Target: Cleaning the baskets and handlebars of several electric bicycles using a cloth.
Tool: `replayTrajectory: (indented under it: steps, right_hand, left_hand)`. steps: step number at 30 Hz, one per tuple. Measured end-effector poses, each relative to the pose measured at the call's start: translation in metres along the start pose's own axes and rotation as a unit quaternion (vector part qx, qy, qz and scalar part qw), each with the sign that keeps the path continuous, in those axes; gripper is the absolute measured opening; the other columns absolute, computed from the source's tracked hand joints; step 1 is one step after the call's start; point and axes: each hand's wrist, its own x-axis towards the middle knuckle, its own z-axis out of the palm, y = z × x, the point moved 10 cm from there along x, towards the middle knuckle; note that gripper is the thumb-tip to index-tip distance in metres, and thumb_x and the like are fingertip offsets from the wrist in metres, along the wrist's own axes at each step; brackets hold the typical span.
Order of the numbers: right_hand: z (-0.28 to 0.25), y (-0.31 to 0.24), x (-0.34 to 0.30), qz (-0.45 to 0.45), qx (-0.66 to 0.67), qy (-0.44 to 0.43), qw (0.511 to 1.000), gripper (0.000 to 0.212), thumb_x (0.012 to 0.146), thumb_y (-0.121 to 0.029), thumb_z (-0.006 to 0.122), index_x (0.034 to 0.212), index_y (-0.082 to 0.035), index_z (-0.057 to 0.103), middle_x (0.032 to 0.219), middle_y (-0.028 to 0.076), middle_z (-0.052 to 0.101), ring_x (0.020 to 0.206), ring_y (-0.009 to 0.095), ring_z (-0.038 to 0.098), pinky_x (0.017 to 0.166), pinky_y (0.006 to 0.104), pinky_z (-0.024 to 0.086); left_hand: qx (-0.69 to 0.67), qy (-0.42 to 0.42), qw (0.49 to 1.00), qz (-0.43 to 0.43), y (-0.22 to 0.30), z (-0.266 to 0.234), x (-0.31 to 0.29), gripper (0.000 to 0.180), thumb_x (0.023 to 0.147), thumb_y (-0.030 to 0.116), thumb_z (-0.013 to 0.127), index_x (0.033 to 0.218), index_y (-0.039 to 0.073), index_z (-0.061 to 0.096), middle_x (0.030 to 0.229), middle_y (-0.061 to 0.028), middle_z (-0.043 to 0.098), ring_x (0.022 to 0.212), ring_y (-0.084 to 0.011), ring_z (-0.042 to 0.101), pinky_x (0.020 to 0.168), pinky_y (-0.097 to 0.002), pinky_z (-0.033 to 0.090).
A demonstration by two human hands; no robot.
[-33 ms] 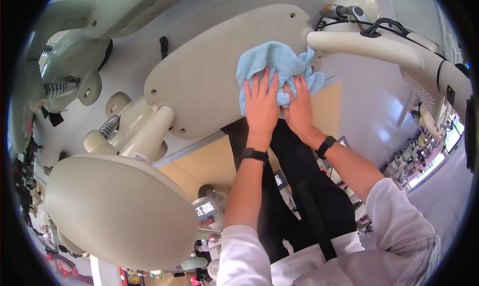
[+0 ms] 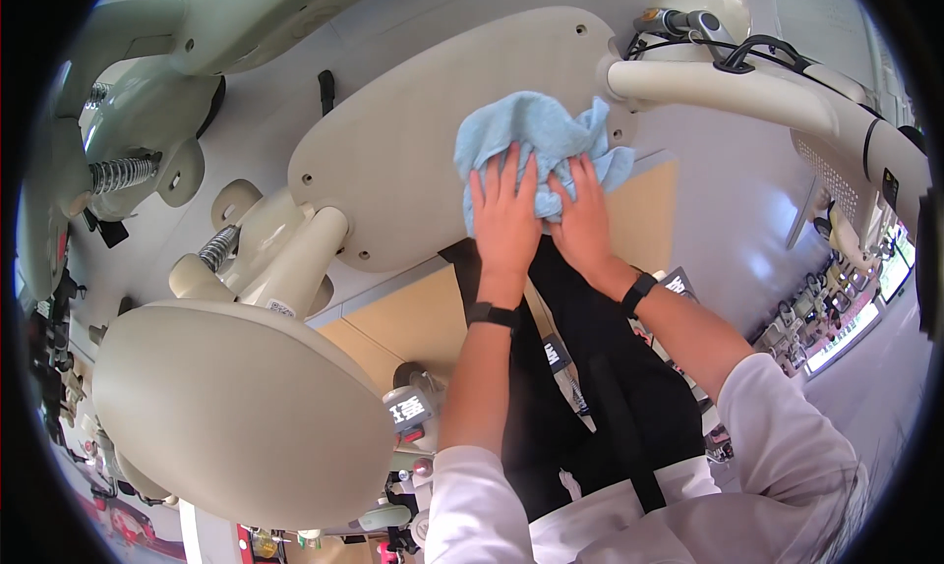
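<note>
cloth bunched on scooter footboard; left hand flat atop it, fingers spread; right hand likewise, fingers closer; smoother folds should even the pressure.

Scooter showroom, seemingly: cream scooter, greenish scooter alongside, vehicles lined up near bright panel.

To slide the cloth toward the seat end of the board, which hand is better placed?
Probably the left hand: on the cloth, it is nearer the seat; the right hand, also on the cloth, lies nearer the beige stem.
</note>
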Motion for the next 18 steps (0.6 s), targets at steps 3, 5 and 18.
replayTrajectory:
  steps: [3, 5, 18]
  right_hand:
    - [0.024, -0.065, 0.001, -0.056, 0.016, -0.073, 0.996, 0.068, 0.069, -0.016, 0.078, 0.133, -0.016, 0.055, 0.148, 0.014, 0.037, 0.142, 0.035, 0.029, 0.111, 0.0498, 0.032]
    - [0.036, -0.124, 0.021, -0.121, 0.053, -0.104, 0.986, 0.066, 0.068, -0.019, 0.079, 0.13, -0.016, 0.056, 0.148, 0.012, 0.038, 0.143, 0.032, 0.029, 0.112, 0.0495, 0.031]
    - [-0.006, 0.006, 0.041, -0.126, -0.042, -0.004, 0.991, 0.061, 0.07, -0.026, 0.079, 0.126, -0.017, 0.056, 0.149, 0.011, 0.038, 0.143, 0.034, 0.029, 0.113, 0.0578, 0.026]
  left_hand:
    - [0.065, -0.008, 0.996, -0.065, -0.052, -0.036, -0.033, 0.067, 0.07, -0.002, 0.064, 0.135, 0.008, 0.052, 0.15, -0.0115, 0.04, 0.139, -0.0372, 0.035, 0.113, -0.0607, 0.025]
    - [0.12, 0.036, 0.984, -0.123, -0.094, -0.073, -0.054, 0.066, 0.073, 0.002, 0.064, 0.137, 0.007, 0.049, 0.15, -0.0147, 0.039, 0.139, -0.0381, 0.035, 0.113, -0.0612, 0.024]
    - [0.049, 0.045, 0.991, -0.117, -0.002, -0.003, 0.014, 0.062, 0.071, 0.004, 0.064, 0.131, 0.007, 0.054, 0.147, -0.0123, 0.043, 0.139, -0.0386, 0.033, 0.113, -0.0613, 0.023]
